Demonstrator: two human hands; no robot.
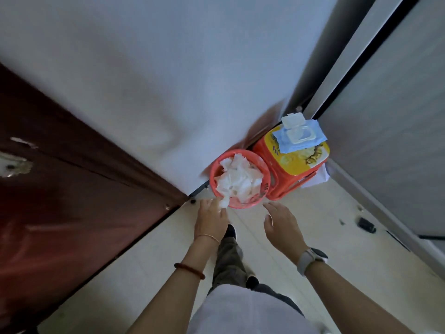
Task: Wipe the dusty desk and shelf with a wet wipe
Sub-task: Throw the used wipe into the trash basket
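Note:
My left hand point(211, 219) reaches to the near rim of an orange wastebasket point(262, 189) on the floor. A crumpled white wipe point(224, 201) hangs over that rim at my thumb and forefinger, which seem to pinch it. The basket is heaped with used white wipes point(238, 177). My right hand point(281, 225) hovers just right of the basket, fingers loose, holding nothing. A blue wet-wipe pack point(298, 136) with its white lid flipped open lies on a red and yellow plastic stool point(298, 162) behind the basket. No desk or shelf is in view.
A dark red door point(72, 189) stands to the left and a white wall point(168, 92) ahead. Grey sliding panels point(390, 141) run along the right. A small dark object point(366, 225) lies on the pale tiled floor point(337, 237). My shoe point(230, 231) is below the basket.

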